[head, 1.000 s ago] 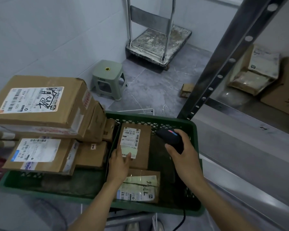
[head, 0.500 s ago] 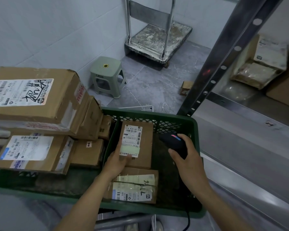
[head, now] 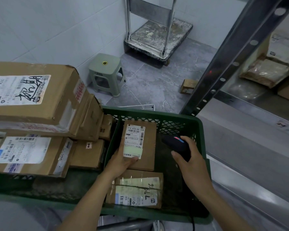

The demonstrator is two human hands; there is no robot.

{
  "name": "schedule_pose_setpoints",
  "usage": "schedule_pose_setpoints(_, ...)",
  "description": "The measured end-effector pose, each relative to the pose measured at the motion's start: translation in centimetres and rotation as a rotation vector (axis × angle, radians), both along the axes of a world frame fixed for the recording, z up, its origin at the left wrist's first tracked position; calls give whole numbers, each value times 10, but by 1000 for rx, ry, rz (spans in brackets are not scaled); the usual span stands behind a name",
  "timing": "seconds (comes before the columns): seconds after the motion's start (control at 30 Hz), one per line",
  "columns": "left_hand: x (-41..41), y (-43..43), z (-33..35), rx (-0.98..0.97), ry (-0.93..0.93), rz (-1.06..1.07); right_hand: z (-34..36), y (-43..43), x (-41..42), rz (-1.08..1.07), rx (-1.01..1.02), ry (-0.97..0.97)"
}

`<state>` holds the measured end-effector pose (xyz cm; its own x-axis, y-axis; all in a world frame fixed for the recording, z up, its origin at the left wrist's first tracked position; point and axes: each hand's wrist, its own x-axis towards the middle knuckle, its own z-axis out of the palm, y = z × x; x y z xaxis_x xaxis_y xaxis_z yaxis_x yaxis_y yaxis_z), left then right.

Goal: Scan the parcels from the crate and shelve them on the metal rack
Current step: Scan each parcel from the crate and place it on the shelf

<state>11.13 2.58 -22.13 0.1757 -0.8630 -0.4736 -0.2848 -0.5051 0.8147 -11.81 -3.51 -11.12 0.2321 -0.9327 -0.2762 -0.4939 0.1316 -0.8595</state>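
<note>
A green plastic crate holds several brown cardboard parcels. My left hand grips the near end of a small brown parcel with a white label, tilted up in the crate's right half. My right hand holds a black barcode scanner just right of that parcel. Another labelled parcel lies flat below it. Bigger boxes are stacked in the crate's left half. The metal rack's upright and shelf stand on the right.
Parcels lie on the rack's shelf at far right. A grey plastic stool and a metal platform trolley stand on the tiled floor beyond the crate. A small box lies on the floor by the upright.
My left hand has taken hold of the small parcel and tilted it up. The scanner in my right hand has stayed beside it. The view has shifted slightly.
</note>
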Motion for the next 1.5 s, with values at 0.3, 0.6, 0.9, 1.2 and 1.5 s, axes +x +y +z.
schedule_pose_setpoints(0.3,-3,3,0,-12,2,51,-7,2,17,-5,4,-11)
schedule_pose_setpoints(0.6,-8,6,6,-50,-70,74,-6,2,24,-33,-15,-14)
schedule_pose_setpoints(0.9,-10,9,14,-30,-128,70,0,2,21,-57,-21,-42)
schedule_pose_setpoints(1.2,-8,17,11,-34,-115,73,-8,4,19,-48,-39,-32)
schedule_pose_setpoints(1.5,-2,17,20,-79,-22,71,-4,4,24,-23,-46,-20)
